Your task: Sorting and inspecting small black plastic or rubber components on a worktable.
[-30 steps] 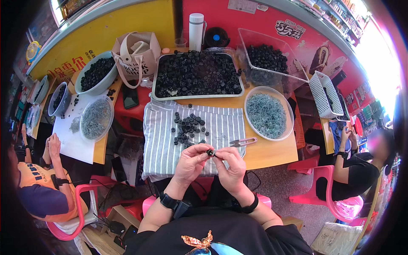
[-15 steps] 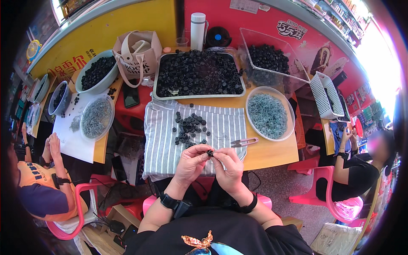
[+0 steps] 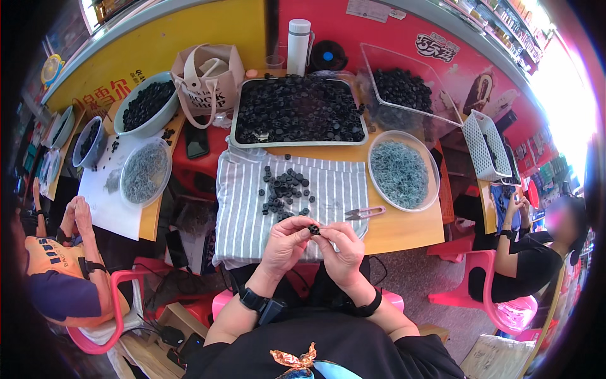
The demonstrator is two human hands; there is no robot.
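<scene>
Over the near edge of the striped cloth [image 3: 243, 208], my left hand [image 3: 287, 247] pinches a small black round part [image 3: 314, 230] between thumb and forefinger. From the other side my right hand [image 3: 343, 254] is closed, its thumb and forefinger pressed together at the part's right edge. Whatever those right fingertips grip is too small to make out. A loose pile of similar black round parts [image 3: 287, 186] lies on the cloth just beyond my hands. Thread snips [image 3: 365, 213] with pinkish handles rest to the right, partly over the cloth's edge.
Behind the cloth stands a tray [image 3: 297, 144] heaped with black parts. A round tub [image 3: 435, 189] of thin clear pieces sits right, a clear bin [image 3: 410, 112] behind it. A white bottle [image 3: 298, 47] and a tote bag [image 3: 221, 88] stand at the back. Other people sit on both sides.
The view has shifted slightly, moving the table's things a little rightward. Both hands stay together at the black part, which seems slightly turned between the fingers.
</scene>
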